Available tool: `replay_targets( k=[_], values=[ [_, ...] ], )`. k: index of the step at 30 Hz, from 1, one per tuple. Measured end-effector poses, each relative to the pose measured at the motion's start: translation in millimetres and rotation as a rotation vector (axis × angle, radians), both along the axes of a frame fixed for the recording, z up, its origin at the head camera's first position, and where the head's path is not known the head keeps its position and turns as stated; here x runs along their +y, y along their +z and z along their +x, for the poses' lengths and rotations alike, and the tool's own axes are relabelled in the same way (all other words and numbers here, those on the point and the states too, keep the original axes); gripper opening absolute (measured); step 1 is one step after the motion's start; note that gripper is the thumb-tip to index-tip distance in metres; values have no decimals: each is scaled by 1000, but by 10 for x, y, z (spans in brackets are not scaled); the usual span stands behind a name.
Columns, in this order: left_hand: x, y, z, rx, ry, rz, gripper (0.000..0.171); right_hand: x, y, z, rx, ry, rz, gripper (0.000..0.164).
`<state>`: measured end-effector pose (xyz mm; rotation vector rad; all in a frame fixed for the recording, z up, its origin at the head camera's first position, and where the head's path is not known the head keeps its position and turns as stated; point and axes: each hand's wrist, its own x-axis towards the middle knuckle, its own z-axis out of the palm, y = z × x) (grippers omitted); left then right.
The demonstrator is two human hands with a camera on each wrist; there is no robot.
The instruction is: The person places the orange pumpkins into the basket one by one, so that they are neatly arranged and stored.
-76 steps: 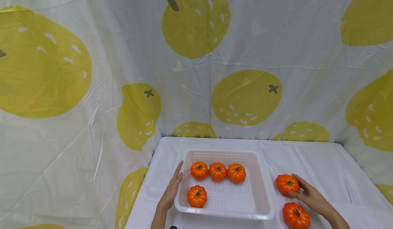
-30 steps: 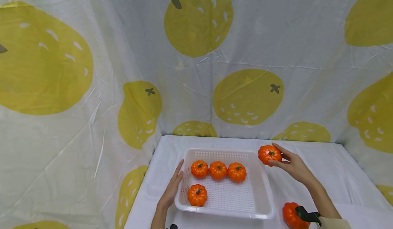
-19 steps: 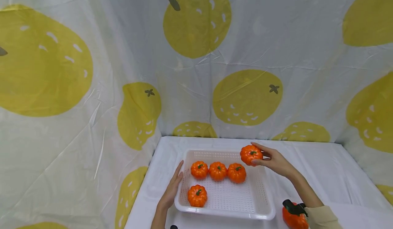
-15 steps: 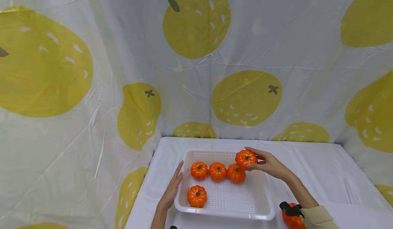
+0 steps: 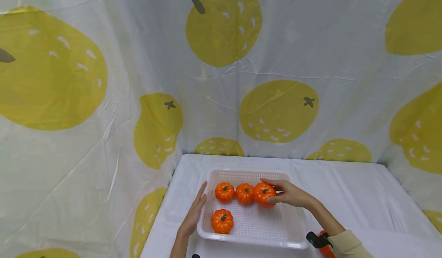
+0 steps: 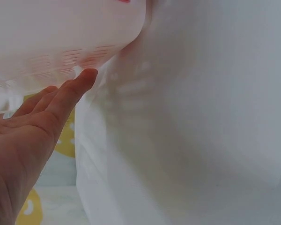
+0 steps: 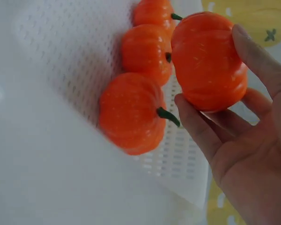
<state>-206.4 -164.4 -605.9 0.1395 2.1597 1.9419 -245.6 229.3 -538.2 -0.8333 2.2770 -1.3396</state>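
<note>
My right hand (image 5: pixel 290 194) grips a small orange pumpkin (image 5: pixel 264 194) between thumb and fingers, over the white perforated basket (image 5: pixel 255 243). In the head view this pumpkin hides the right-hand one of the basket's back row. The right wrist view shows the held pumpkin (image 7: pixel 208 63) over that row, near a pumpkin with a green stem (image 7: pixel 131 112). Inside the basket are also a left pumpkin (image 5: pixel 224 192), a middle pumpkin (image 5: pixel 244 194) and a front-left pumpkin (image 5: pixel 222 221). My left hand (image 5: pixel 193 214) lies with straight fingers along the basket's left side.
Another pumpkin (image 5: pixel 327 251) is on the white-covered table (image 5: pixel 359 196) right of the basket, mostly hidden by the black wrist mount (image 5: pixel 317 240) and sleeve. Fruit-patterned curtains (image 5: pixel 276 112) stand behind the table and at both sides.
My right hand has picked up a pumpkin from the table at the right, carried it left over the basket's rim, and lowered it over the back row. The left hand stays put.
</note>
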Motion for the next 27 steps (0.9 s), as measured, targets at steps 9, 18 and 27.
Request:
replay_targets(
  k=[9,18,27],
  values=[
    [-3,-8,-2,-4,0,13,57,-213,25,14,-8,42,99,75],
    [-15,-8,-10,-1,0,22,57,-377,83,-43,27,93,163,74],
    [-8,0,1,-5,7,8,57,-523,48,-97,-25,155,190,69]
  ],
)
